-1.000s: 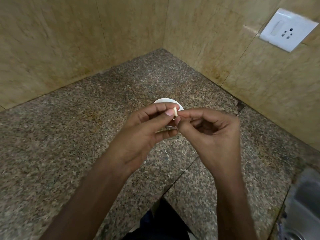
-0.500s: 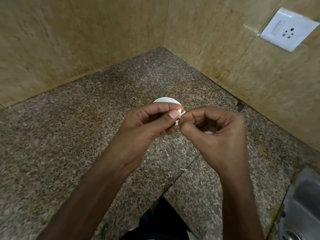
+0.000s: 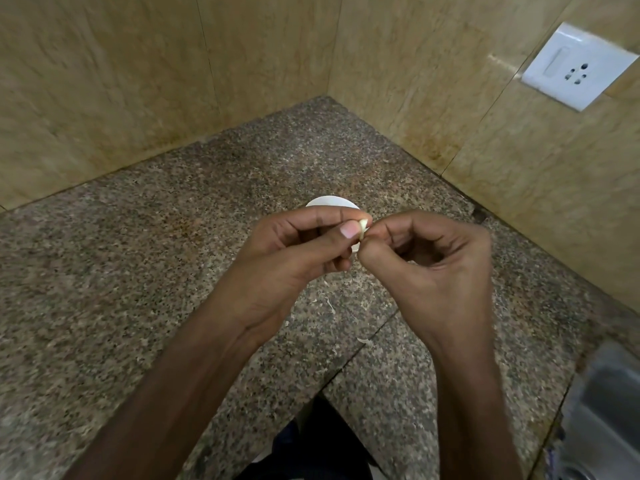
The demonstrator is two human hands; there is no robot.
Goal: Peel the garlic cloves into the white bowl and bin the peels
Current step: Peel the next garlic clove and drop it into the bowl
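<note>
The left grip (image 3: 294, 251) pinches a garlic clove (image 3: 363, 226) between thumb and forefinger; the right grip (image 3: 433, 265) nips the clove's end, both hiding most of the white bowl (image 3: 329, 201) on the table (image 3: 104, 271).

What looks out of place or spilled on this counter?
Thin pale scraps of garlic peel lie loose on the speckled brown granite counter, nearer the person than the round white bowl. They belong in a bin.
</note>
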